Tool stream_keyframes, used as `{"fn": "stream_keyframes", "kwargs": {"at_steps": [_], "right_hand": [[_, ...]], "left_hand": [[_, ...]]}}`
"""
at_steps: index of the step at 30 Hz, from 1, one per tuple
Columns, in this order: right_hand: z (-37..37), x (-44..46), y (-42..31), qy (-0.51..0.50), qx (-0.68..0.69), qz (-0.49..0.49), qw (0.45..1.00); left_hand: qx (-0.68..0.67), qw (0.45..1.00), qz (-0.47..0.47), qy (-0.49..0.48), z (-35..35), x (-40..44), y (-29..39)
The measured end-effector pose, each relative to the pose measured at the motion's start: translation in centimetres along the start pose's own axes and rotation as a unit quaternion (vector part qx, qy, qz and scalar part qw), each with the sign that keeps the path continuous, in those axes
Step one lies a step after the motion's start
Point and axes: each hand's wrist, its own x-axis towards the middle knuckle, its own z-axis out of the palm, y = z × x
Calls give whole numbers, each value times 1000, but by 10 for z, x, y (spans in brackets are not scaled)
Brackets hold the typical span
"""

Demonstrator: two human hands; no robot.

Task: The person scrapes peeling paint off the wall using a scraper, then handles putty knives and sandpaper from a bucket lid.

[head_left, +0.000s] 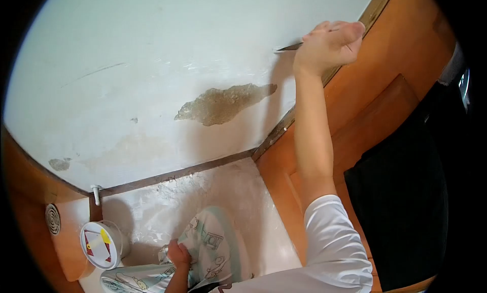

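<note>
My right hand [332,46] is raised at the upper right, its fingers wrapped round a scraper [290,47] whose dark, pointed blade touches or nearly touches the white wall [127,34]. Below and left of the blade, a rough brown bare patch [223,105] shows in the wall. Down by my knee, my left hand [179,254] is closed near a small pale, shiny object [163,254], mostly hidden; I cannot make out what it is. Patterned light trousers cover my legs around that hand.
A white lidded bucket [104,245] stands on the floor [152,206] at the lower left, near a round drain grate [53,219] and a white pipe stub [96,194]. An orange-brown wooden door [375,105] and black cloth [406,206] are at the right.
</note>
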Motion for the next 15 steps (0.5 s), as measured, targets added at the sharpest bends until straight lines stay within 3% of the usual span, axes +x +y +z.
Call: {"fn": "stream_keyframes", "kwargs": {"at_steps": [1,3,7,9,12,14,15], "right_hand": [[6,-6,10,-3,-70,-62,996],[-10,-31,11,-144,-58,-26,988],[-24,8,-29,-20,205,166,964],[-4,-8,-7,30,46,7,998],[3,0,-6,8,103,22,994],[2,2,-16,5,112,63,992],[2,0,3,1,26,-21,999]], "left_hand": [[-7,1000,1,8,1,-3,4],[-13,1000,12,15,-5,-3,5],[0,1000,12,8,-4,-3,3],[4,1000,0,-6,-7,-1,8],[-21,999,37,24,3,0,-5],[-4,1000,1,5,-2,1,6],[6,1000,-7,-8,-6,0,6]]}}
